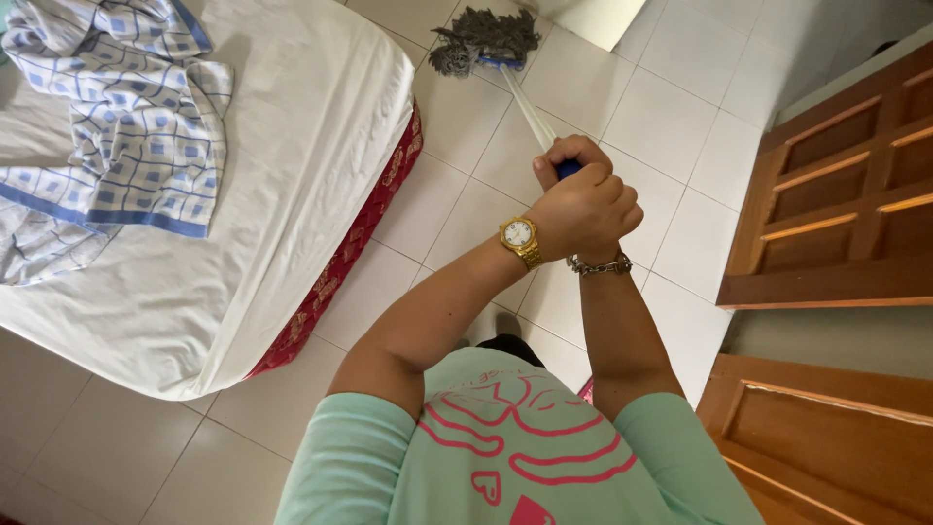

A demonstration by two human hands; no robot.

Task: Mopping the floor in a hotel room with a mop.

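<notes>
White-handled string mop [488, 39] reaching across the tiled floor [622, 126], grey head beside one bed [292, 194], left hand [583, 209] and right hand [573, 156] both clenched around its handle, one gold watch [520, 236], one chain bracelet [600, 263], one checked blanket [126, 117], two wooden door panels [836, 194].

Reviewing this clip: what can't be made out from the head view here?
- Mop handle: its upper end is hidden inside both fists, left hand over right hand.
- Right hand's fingers: mostly covered by the left hand.
- Mop head: far end cut by the top edge.
- Bed: left side cut off; the checked cloth hides part of the sheet.
- Person's feet: hidden by the shirt.
- Wooden door: cut by the right edge.
</notes>
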